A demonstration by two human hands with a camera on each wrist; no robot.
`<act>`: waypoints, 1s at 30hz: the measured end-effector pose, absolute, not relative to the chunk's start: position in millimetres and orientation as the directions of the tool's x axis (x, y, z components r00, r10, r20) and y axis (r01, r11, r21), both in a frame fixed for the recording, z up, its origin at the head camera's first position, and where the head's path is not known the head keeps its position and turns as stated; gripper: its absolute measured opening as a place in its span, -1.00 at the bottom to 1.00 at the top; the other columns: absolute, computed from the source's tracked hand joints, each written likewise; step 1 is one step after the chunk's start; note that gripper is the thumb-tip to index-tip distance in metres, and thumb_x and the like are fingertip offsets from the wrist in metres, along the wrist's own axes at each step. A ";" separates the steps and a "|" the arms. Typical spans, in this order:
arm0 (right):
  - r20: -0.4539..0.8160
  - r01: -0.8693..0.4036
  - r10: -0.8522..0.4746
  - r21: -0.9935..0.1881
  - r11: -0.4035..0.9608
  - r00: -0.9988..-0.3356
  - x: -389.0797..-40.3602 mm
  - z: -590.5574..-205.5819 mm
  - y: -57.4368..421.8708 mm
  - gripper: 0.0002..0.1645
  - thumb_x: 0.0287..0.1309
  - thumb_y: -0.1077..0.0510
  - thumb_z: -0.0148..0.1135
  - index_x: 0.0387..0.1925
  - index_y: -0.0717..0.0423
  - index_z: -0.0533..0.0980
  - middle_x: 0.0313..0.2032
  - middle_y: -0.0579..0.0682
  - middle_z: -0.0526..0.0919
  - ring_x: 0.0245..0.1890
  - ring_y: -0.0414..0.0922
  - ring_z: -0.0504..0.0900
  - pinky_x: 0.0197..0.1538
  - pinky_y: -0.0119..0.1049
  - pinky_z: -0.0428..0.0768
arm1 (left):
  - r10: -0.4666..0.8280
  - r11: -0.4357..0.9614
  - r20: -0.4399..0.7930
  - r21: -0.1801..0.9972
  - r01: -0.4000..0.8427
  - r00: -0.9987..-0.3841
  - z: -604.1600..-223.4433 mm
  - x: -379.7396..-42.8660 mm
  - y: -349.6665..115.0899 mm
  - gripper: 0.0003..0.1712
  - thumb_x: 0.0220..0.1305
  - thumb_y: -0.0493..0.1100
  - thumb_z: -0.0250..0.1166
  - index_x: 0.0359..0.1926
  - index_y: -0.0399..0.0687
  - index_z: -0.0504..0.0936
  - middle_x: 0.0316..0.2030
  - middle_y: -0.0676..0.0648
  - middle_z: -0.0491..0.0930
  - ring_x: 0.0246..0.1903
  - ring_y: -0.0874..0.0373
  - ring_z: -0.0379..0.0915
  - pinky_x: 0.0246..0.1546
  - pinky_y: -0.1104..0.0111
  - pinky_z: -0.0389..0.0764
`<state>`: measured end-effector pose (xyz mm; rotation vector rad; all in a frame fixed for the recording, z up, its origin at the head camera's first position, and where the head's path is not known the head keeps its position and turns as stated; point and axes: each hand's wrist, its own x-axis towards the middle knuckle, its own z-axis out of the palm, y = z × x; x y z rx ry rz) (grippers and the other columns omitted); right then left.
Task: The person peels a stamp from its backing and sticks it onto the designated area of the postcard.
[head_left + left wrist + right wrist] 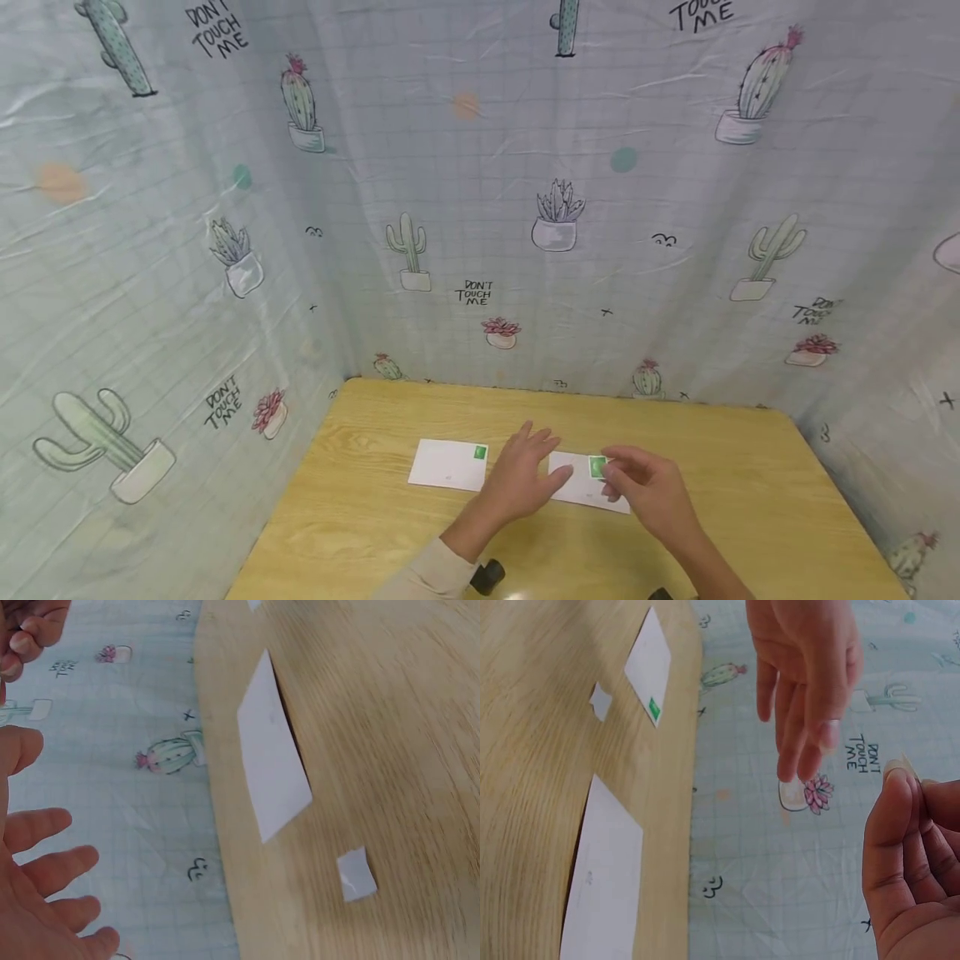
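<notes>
My right hand [656, 496] pinches a green stamp with a white border [597, 467] between thumb and fingertips. It is raised over the right envelope [588, 492], a plain white one that lies flat on the table. In the right wrist view the stamp [907, 762] shows only as a thin edge at the fingertips. My left hand [521, 475] hovers with its fingers extended, between the two envelopes, holding nothing. On the left lies a second white envelope [442, 464] with a green stamp in its upper right corner.
A small white paper scrap [356, 874] lies on the wooden table [360, 517] between the envelopes, hidden in the head view. A cactus-print curtain [450, 167] hangs behind the table and along both sides.
</notes>
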<state>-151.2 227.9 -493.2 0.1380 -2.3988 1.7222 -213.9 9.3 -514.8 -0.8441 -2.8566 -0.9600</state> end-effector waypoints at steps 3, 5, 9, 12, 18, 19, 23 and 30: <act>0.207 -0.187 0.029 -0.930 0.316 -0.978 -151.2 -492.8 229.1 -0.73 0.32 0.34 0.33 0.02 0.35 0.65 -0.43 -0.03 0.77 -0.51 -0.21 0.71 -0.36 -0.32 0.75 | 0.490 0.705 0.160 0.506 0.497 -0.857 -522.3 -218.4 7.7 -0.29 0.51 0.34 0.07 0.45 0.06 0.51 0.53 -0.13 0.38 0.63 -0.21 0.04 0.57 -0.18 0.20; 0.210 -0.191 0.028 -0.931 0.310 -0.977 -150.8 -492.7 230.0 -0.74 0.32 0.35 0.33 0.02 0.36 0.65 -0.44 -0.09 0.76 -0.51 -0.21 0.70 -0.37 -0.31 0.75 | 0.485 0.724 0.148 0.485 0.491 -0.862 -527.2 -221.5 7.2 -0.25 0.49 0.38 0.06 0.47 0.08 0.48 0.55 -0.15 0.33 0.63 -0.22 0.01 0.58 -0.18 0.17; 0.210 -0.191 0.028 -0.931 0.311 -0.977 -150.4 -493.7 232.2 -0.73 0.32 0.34 0.34 0.02 0.37 0.65 -0.45 -0.17 0.74 -0.51 -0.22 0.70 -0.37 -0.32 0.75 | 0.483 0.759 0.111 0.441 0.479 -0.868 -537.9 -227.7 8.6 -0.19 0.46 0.44 0.06 0.52 0.14 0.41 0.58 -0.14 0.26 0.65 -0.22 -0.05 0.60 -0.16 0.12; 0.214 -0.194 0.029 -0.929 0.316 -0.976 -150.5 -495.4 233.9 -0.72 0.32 0.35 0.34 0.03 0.39 0.64 -0.46 -0.17 0.74 -0.52 -0.23 0.69 -0.37 -0.32 0.75 | 0.493 0.788 0.078 0.381 0.483 -0.867 -548.3 -232.6 12.4 -0.17 0.45 0.47 0.04 0.56 0.18 0.35 0.61 -0.13 0.21 0.66 -0.21 -0.10 0.62 -0.14 0.09; 0.202 -0.175 0.054 -0.932 0.319 -0.978 -150.7 -499.5 235.7 -0.73 0.30 0.35 0.35 0.01 0.37 0.66 -0.47 -0.16 0.74 -0.53 -0.23 0.69 -0.39 -0.31 0.74 | 0.497 0.830 0.024 0.277 0.484 -0.867 -568.2 -240.1 20.3 -0.21 0.47 0.43 0.06 0.57 0.25 0.33 0.62 -0.14 0.20 0.66 -0.21 -0.09 0.62 -0.15 0.09; 0.193 -0.164 0.060 -0.933 0.319 -0.979 -150.8 -500.0 235.9 -0.74 0.30 0.34 0.35 0.00 0.35 0.66 -0.47 -0.16 0.74 -0.53 -0.23 0.69 -0.39 -0.31 0.74 | 0.497 0.836 0.018 0.257 0.484 -0.867 -570.9 -241.2 21.3 -0.21 0.47 0.43 0.07 0.57 0.26 0.33 0.61 -0.13 0.20 0.66 -0.21 -0.07 0.61 -0.16 0.11; 0.163 -0.130 0.077 -0.938 0.322 -0.984 -151.4 -501.4 237.2 -0.74 0.30 0.34 0.35 0.00 0.33 0.67 -0.46 -0.09 0.75 -0.52 -0.23 0.69 -0.37 -0.32 0.74 | 0.494 0.856 -0.006 0.179 0.485 -0.870 -581.3 -245.8 24.3 -0.19 0.47 0.47 0.02 0.58 0.30 0.29 0.62 -0.12 0.20 0.65 -0.19 -0.02 0.59 -0.16 0.16; 0.122 -0.083 0.095 -0.936 0.342 -0.988 -152.1 -505.2 240.8 -0.73 0.29 0.35 0.34 0.01 0.32 0.66 -0.39 0.12 0.77 -0.51 -0.22 0.70 -0.35 -0.32 0.74 | 0.499 0.855 -0.033 0.184 0.486 -0.866 -594.8 -249.5 25.7 -0.21 0.48 0.44 0.05 0.58 0.29 0.31 0.62 -0.13 0.19 0.64 -0.22 -0.01 0.59 -0.16 0.15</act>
